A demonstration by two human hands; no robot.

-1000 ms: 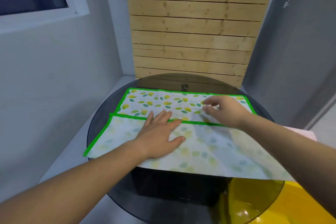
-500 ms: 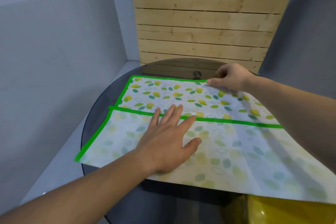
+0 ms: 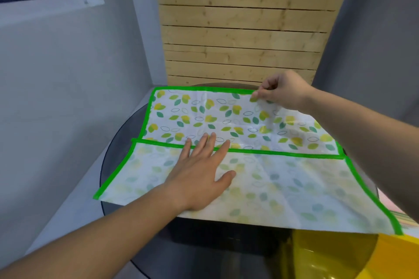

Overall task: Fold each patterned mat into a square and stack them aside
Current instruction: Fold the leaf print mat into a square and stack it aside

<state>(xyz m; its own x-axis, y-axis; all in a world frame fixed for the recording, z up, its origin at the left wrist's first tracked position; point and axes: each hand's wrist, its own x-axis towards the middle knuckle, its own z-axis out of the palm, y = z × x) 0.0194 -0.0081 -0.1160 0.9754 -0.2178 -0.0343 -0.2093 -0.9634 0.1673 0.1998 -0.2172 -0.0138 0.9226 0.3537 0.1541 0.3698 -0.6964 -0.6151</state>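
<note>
The mat (image 3: 260,165) lay on the round glass table (image 3: 118,149), its near edge hanging past the rim. The left hand (image 3: 201,176) pressed flat, fingers spread, across the green fold line. The right hand (image 3: 283,90), farther back than before, pinched the lifted far edge

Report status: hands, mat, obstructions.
Left hand flat on the mat, open. Right hand pinching the far edge. Mat half-folded on the table. Nothing in the way.
</note>
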